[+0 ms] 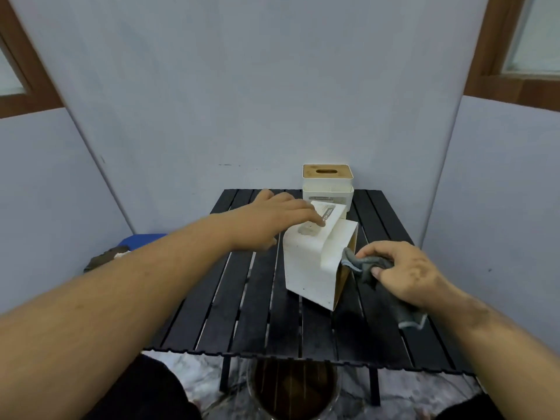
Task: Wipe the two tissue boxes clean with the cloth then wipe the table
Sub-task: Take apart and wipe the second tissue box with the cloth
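White tissue boxes (309,268) — tan lids; grey cloth (368,266); black slatted table (242,298)

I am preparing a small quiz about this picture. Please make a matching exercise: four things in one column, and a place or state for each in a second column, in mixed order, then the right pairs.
Things:
1. near tissue box
2. far tissue box
3. grey cloth
4. left hand

Places or states:
A. upright at the back edge of the table
B. held in the right hand
C. resting on top of a tipped white box
D. tipped on its side, wooden lid facing right

Pairs: 1-D, 2-A, 3-B, 4-C
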`<control>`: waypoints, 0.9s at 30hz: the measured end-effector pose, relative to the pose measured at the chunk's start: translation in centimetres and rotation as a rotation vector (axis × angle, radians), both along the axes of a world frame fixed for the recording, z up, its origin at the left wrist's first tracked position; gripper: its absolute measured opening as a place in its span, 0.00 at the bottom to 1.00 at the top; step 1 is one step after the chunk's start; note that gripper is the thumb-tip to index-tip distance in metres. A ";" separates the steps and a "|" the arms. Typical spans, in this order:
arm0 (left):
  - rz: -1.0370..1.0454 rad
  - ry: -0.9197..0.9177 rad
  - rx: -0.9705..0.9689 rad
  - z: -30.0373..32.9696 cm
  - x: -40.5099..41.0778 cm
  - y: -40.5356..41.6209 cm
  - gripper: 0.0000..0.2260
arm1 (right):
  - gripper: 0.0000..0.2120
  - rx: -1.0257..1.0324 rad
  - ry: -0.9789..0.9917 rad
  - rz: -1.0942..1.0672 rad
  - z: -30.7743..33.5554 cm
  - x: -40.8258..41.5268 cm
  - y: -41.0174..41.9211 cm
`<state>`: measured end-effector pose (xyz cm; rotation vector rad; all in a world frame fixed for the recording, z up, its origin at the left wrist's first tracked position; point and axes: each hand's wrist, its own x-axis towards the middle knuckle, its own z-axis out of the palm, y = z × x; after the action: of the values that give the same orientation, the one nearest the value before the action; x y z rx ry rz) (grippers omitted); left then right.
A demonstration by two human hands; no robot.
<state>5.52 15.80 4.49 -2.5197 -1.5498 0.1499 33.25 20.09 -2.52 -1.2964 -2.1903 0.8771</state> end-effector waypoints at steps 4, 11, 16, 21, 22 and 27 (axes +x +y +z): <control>-0.192 0.217 0.051 1.7 1.5 1.6 0.39 | 0.17 -0.070 0.008 -0.024 0.2 -0.2 -0.1; -0.336 0.375 -0.007 3.0 2.8 2.9 0.36 | 0.16 -0.074 -0.012 -0.035 0.7 -0.1 -0.3; -0.398 0.424 0.003 3.2 3.6 2.9 0.34 | 0.17 -0.046 -0.030 -0.038 0.7 0.0 0.0; -0.304 0.404 -0.005 3.3 3.3 3.2 0.35 | 0.15 -0.031 0.035 -0.032 0.6 0.1 0.1; -0.264 0.357 -0.009 3.3 2.9 3.3 0.35 | 0.15 -0.021 0.074 -0.045 0.5 0.1 0.2; -0.050 -0.040 -0.037 2.7 1.0 2.5 0.35 | 0.16 0.032 0.311 -0.182 0.3 0.2 0.8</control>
<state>6.47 18.33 7.16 -2.6029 -1.5109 0.1229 33.43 20.84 -2.22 -1.2288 -1.8103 0.9002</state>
